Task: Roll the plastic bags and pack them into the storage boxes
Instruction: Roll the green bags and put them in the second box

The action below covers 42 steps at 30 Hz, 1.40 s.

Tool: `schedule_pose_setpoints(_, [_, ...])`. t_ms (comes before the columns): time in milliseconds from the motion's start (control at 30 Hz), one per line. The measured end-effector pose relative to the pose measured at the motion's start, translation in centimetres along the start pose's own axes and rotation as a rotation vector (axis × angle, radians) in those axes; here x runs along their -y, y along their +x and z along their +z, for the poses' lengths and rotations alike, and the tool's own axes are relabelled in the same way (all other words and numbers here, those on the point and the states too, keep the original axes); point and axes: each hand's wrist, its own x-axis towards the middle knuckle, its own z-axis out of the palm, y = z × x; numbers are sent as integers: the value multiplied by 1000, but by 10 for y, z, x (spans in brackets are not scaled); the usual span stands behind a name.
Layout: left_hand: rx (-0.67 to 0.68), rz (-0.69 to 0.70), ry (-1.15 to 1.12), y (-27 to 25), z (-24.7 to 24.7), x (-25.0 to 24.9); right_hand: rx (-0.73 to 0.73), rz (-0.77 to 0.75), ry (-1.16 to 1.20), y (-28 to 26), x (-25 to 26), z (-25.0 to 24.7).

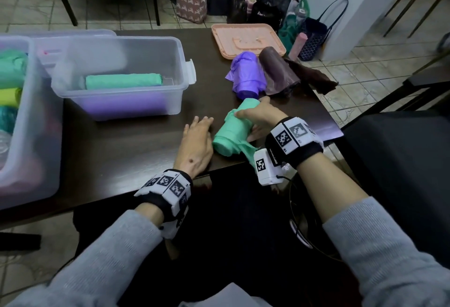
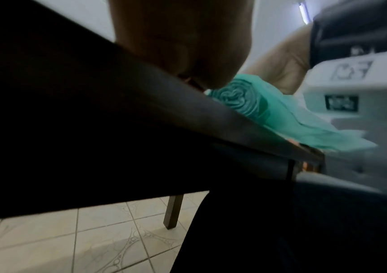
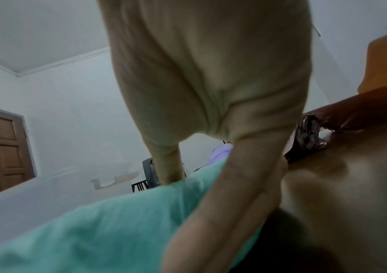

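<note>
**A:** Where is the roll you are working on?

**B:** Your mint-green bag roll [image 1: 232,131] lies on the dark table [image 1: 126,151], close to its near edge, with a loose tail of film trailing toward you. From the left wrist view you can see the spiral of its rolled end [image 2: 231,95].

**A:** And your hands?

**B:** Your right hand [image 1: 261,114] is wrapped over the top of that roll, fingers curled round it. Your left hand [image 1: 197,145] lies flat on the table just left of the roll, fingers straight and slightly spread, its edge touching the roll's near end or very nearly; you hold nothing with it.

**A:** What is already packed?

**B:** The clear storage box [image 1: 121,75] to the far left of your hands holds a mint-green roll [image 1: 123,81] lying on top of purple ones. A second clear box [image 1: 29,121], at the left edge, holds green, yellow and teal rolls.

**A:** What else is on the table?

**B:** Just beyond your right hand lie a purple bag roll [image 1: 246,74] and, touching it on the right, a dark brown bag roll [image 1: 278,73] with its loose end spilling toward the table's right edge. Farther off lies a peach-coloured lid [image 1: 248,39]. Several handbags [image 1: 267,5] stand on the tiled floor beyond the table.
</note>
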Motion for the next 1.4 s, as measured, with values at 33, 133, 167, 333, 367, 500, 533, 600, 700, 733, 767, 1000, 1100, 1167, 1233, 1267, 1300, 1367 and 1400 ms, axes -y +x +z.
schedule_pose_setpoints(33, [-63,-34,-161,-3,-6,3,0,18,12,-1,0,3])
schedule_pose_setpoints(133, [-81,-5,-357,-9,-23,13,-18,73,80,-2,-1,3])
schedule_pose_setpoints(167, [-14,43,-341,-10,-27,15,-27,87,80,-3,0,2])
schedule_pose_setpoints(333, [112,405,87,-5,-27,12,22,176,13,-10,5,-5])
schedule_pose_setpoints(367, [126,450,160,-3,-26,8,21,158,-2,-10,5,-6])
schedule_pose_setpoints(500, [11,469,-68,10,-25,-3,-210,-92,-449,-6,-5,-15])
schedule_pose_setpoints(533, [-13,353,-218,14,-27,-8,-279,-182,-602,-6,-8,-18])
schedule_pose_setpoints(600, [-75,128,-392,24,-34,-21,-318,-428,-745,-8,-10,-21])
schedule_pose_setpoints(700, [-176,-56,-316,42,-48,-38,-52,-680,-767,-14,-7,-20])
schedule_pose_setpoints(733, [-190,-104,-289,47,-53,-43,23,-708,-800,-17,-6,-18])
schedule_pose_setpoints(767, [-186,-147,-289,52,-56,-47,51,-738,-845,-19,-6,-16])
schedule_pose_setpoints(1000, [-130,-280,-535,76,-70,-62,-24,-782,-1111,-24,-11,-2])
schedule_pose_setpoints(1100, [-155,-296,-584,86,-81,-72,11,-769,-1105,-29,-18,4])
schedule_pose_setpoints(1167, [-172,-300,-600,92,-89,-79,9,-763,-1133,-31,-21,8])
schedule_pose_setpoints(1233, [-185,-292,-614,97,-98,-86,12,-754,-1148,-31,-22,10])
schedule_pose_setpoints(1267, [-197,-286,-626,100,-103,-89,23,-745,-1137,-31,-23,11])
schedule_pose_setpoints(1300, [-209,-281,-632,104,-107,-92,42,-738,-1111,-30,-24,12])
schedule_pose_setpoints(1367, [-226,-281,-617,112,-115,-97,75,-728,-1049,-29,-27,14])
schedule_pose_setpoints(1400, [-233,-286,-611,116,-118,-99,82,-724,-1036,-29,-28,15])
